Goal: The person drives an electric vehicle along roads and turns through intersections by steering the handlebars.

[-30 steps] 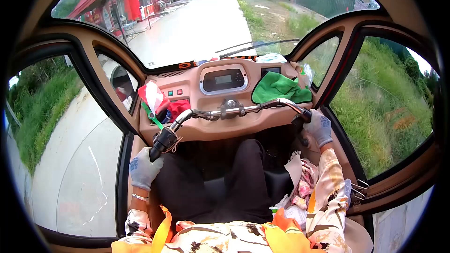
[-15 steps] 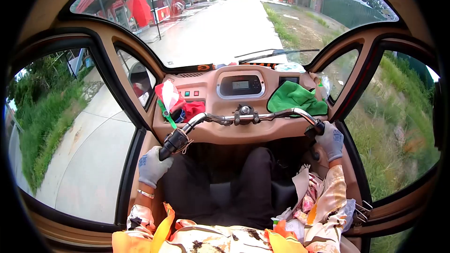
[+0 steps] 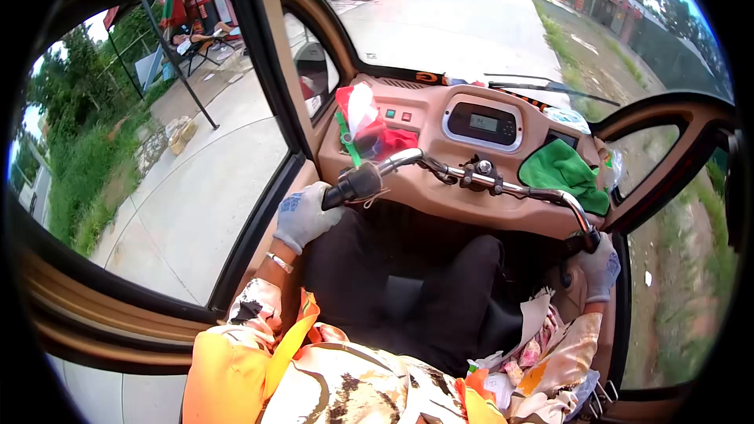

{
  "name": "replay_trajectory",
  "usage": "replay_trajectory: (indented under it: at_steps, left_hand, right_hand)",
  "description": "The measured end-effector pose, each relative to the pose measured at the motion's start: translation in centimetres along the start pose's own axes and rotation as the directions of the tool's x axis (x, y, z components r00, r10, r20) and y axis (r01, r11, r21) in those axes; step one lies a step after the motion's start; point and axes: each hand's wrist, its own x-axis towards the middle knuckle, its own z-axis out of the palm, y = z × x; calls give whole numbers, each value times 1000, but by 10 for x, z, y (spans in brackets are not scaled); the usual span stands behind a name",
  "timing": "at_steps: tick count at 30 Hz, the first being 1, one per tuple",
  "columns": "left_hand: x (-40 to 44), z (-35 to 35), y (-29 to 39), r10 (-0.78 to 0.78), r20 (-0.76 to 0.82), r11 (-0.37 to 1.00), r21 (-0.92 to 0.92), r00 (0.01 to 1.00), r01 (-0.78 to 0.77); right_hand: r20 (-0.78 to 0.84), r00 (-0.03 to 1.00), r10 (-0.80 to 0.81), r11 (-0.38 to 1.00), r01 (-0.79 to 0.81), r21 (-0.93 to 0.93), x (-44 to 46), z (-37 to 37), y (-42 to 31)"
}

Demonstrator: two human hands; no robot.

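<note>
A chrome handlebar (image 3: 518,188) with black grips spans the cab in front of me. My left hand (image 3: 305,218), in a pale work glove, is closed round the left grip. The glove on my right hand (image 3: 600,268) matches, and that hand is closed round the right grip; its fingers are partly hidden. Beyond the bar sits a dash panel with a small display (image 3: 482,122). A green cloth (image 3: 561,177) lies on the dash towards the right. Red and white cloth (image 3: 361,110) with a green strap fills the tray on the left.
Through the windshield a pale concrete road (image 3: 455,20) runs ahead, with grass and sheds on its right. A person (image 3: 196,38) reclines on a chair under a canopy, outside the left window. A bag and patterned cloth (image 3: 542,341) lie by my right forearm.
My view has turned to the left and tilted, so the cab appears shifted right. Outside, the canopy has moved back into the left window. Both hands stay on the grips.
</note>
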Motion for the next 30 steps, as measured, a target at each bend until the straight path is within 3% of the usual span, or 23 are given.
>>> replay_trajectory:
  at_steps: [3, 6, 7, 11, 16, 17, 19, 23, 25, 30]
  left_hand:
    - [4, -9, 0, -10, -7, 1000, 8, 1000, 10]
    - [4, -2, -9, -39, 27, 999, -28, 999, 40]
    - [3, 1, -12, -17, 19, 1000, -17, 1000, 17]
    - [0, 2, -8, -50, 36, 999, 6, 998, 50]
    - [0, 9, -22, 90, -37, 995, 56, 995, -88]
    - [2, 13, -25, 84, -67, 995, 56, 994, -80]
    - [2, -5, -9, -59, 67, 998, -33, 996, 61]
    - [8, 2, -16, 18, -8, 1000, 21, 1000, -18]
    - [9, 2, -14, -2, 20, 999, 36, 1000, 1]
    - [9, 0, -10, 79, 3, 995, 54, 997, -79]
  right_hand:
    - [67, 998, -6, 976, -9, 220, 3, 15, 19]
    - [17, 999, -45, 976, 40, 215, -4, 25, 27]
    - [24, 1000, 12, 979, -16, 205, -5, 29, 27]
    - [42, 995, -91, 967, 78, 243, 10, 52, 61]
    - [42, 994, -101, 975, 90, 201, 21, 49, 48]
    - [35, 997, -69, 980, 61, 190, 11, 39, 45]
    - [59, 995, -74, 988, 66, 141, -1, 20, 27]
    - [-5, 998, -57, 984, 57, 167, -5, 22, 21]
    - [-16, 999, -42, 998, 43, 54, -13, 10, 7]
    - [-15, 999, 37, 998, -36, 49, -18, 5, -1]
